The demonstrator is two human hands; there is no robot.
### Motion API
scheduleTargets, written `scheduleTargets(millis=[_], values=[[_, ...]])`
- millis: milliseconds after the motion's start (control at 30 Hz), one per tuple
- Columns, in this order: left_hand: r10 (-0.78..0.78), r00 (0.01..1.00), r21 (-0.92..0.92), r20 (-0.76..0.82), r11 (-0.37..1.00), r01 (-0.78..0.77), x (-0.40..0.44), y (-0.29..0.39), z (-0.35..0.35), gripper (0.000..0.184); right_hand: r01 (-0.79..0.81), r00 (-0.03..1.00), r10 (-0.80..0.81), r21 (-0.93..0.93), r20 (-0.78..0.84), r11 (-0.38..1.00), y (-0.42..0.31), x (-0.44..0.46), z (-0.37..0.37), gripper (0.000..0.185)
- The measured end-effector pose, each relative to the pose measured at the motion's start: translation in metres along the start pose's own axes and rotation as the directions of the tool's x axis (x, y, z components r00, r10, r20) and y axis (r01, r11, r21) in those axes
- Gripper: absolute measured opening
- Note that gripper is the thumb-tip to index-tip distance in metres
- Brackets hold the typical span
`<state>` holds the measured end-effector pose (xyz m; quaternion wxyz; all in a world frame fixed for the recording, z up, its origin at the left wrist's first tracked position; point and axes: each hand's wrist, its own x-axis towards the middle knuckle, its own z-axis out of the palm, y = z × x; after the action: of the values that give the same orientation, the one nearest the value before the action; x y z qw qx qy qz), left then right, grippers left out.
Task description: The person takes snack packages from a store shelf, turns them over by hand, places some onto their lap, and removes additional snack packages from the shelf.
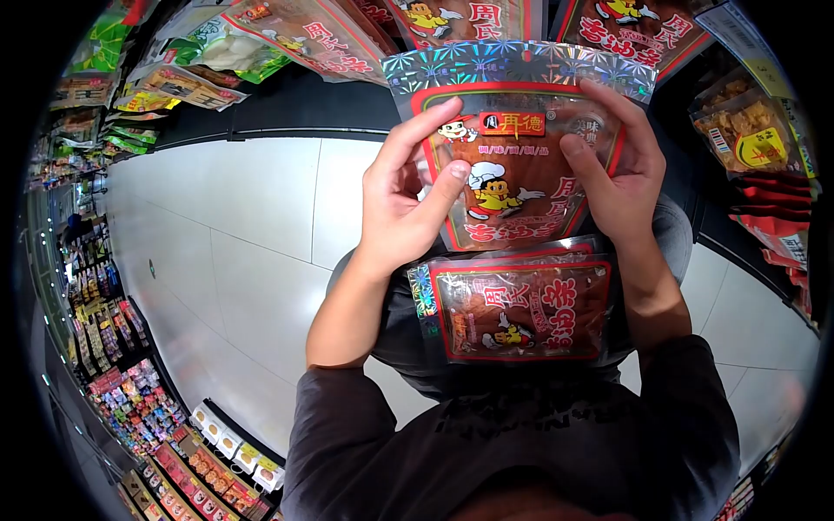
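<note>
The left hand (398, 208) and right hand (629, 187) hold a printed packet (521, 161), one at each side, above similar packets (526, 308) on the lap (396, 326). It has a glittering silver top, red border, brown contents and a white-hatted cartoon chef.

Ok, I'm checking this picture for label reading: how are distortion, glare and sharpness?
Head view: distortion curves the edges of the pale floor, corners black; head view: rainbow glare on the foil band of the held packet, yet its larger print is legible; head view: small print on lower-left goods unreadable.
</note>
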<state>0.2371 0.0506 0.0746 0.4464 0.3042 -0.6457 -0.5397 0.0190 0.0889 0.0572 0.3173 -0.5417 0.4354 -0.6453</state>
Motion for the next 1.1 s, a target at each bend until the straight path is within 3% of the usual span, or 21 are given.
scheduleTargets(millis=[67,267,1100], values=[[0.004,1.0,0.013,0.002,1.0,-0.004,-0.0001,-0.0019,-0.0009,0.048,0.088,0.996,-0.087,0.004,-0.026,0.996,0.0016,0.0018,0.0032,0.045],[-0.007,1.0,0.007,-0.005,1.0,0.007,-0.0003,0.0002,0.0003,0.047,0.038,0.999,-0.038,0.023,0.007,0.999,-0.0006,-0.0006,0.0005,0.046],[-0.001,1.0,0.015,-0.004,1.0,0.001,-0.0018,-0.0011,-0.0005,0.046,0.087,0.996,-0.087,-0.007,-0.009,0.996,0.001,-0.0005,0.0016,0.046]])
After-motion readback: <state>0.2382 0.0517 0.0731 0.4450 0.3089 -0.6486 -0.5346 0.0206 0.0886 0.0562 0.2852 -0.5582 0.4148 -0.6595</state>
